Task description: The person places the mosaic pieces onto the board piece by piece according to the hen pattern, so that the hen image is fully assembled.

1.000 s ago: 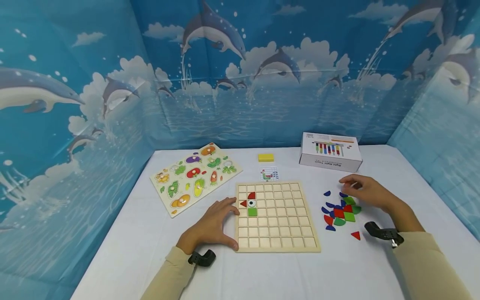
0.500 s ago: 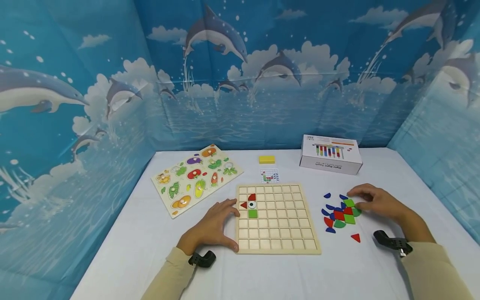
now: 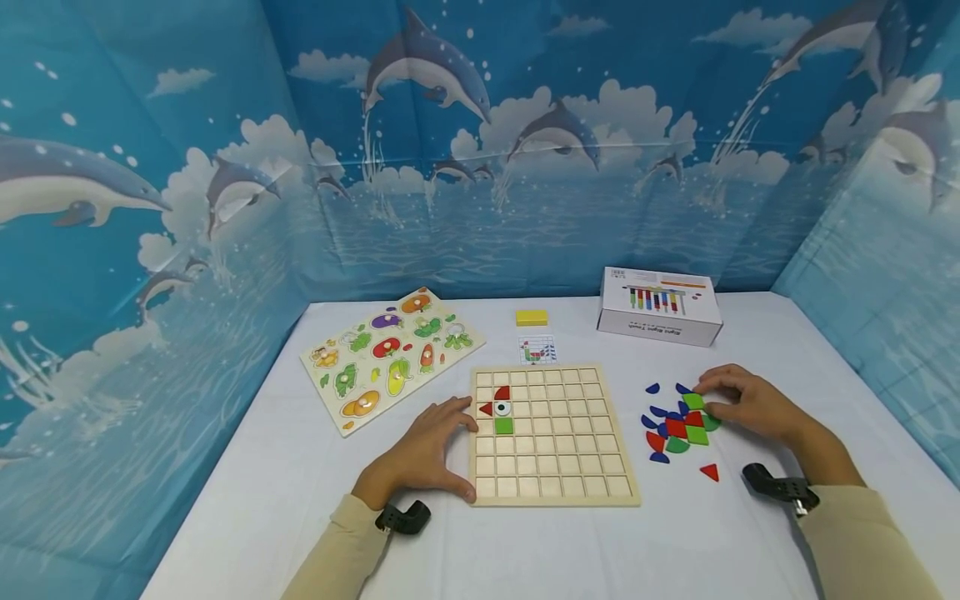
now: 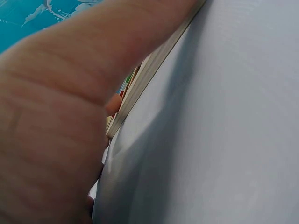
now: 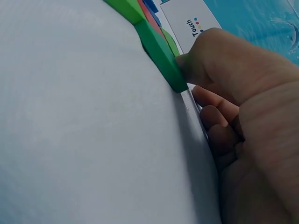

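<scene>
Left hand (image 3: 423,447): spread, resting against board (image 3: 561,445). Right hand (image 3: 759,410): curving beside green square (image 3: 692,402), pinch unclear; straight lifting is looking safest for red tile (image 3: 694,419) alongside.

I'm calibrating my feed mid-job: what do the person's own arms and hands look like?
The left hand and right hand are ungloved. The left sleeve and right sleeve are plain beige. The left wrist camera and right wrist camera are black and curved. No cable or readable marking shows on either.
</scene>
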The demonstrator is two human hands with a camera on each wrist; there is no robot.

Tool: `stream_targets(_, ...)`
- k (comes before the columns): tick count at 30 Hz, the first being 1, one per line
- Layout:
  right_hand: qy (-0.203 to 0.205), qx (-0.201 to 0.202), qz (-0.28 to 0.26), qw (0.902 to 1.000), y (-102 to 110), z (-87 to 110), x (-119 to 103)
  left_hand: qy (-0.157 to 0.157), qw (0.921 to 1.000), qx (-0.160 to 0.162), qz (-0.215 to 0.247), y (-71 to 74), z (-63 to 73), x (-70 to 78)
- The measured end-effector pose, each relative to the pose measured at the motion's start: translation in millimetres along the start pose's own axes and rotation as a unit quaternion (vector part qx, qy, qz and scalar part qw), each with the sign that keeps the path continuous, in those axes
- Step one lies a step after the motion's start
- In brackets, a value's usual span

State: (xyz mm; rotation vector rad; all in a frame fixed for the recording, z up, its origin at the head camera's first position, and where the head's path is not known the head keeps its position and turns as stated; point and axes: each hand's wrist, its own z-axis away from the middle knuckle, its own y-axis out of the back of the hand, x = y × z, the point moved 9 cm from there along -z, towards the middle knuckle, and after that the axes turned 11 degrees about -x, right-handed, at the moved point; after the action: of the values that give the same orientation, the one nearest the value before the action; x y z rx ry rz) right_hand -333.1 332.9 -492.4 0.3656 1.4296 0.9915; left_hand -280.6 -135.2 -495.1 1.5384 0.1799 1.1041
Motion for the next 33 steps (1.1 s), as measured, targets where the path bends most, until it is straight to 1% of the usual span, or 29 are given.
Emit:
stream_targets(8, 0.003, 0.006, 0.014, 0.9999, 1.2, -0.9, 2.3, 0.001, 1.0000, 0.000, -0.001, 1.0, -0.3, 0.3)
stream_targets(13, 0.008, 0.017, 0.020, 0.9996, 1.8, 1.1, 1.3, 0.000, 1.0000, -0.001, 0.002, 1.4, 0.5, 2.3)
stream_targets(22, 0.011, 0.031, 0.000, 0.9995, 0.4, 4.4, 0.2, -0.005, 1.0000, 0.003, 0.003, 1.2, 0.4, 2.4)
stream_targets(33, 0.002, 0.022, -0.015, 0.9996, 1.7, 4.2, 1.7, -0.005, 1.0000, 0.001, 0.001, -0.3, -0.4, 1.3)
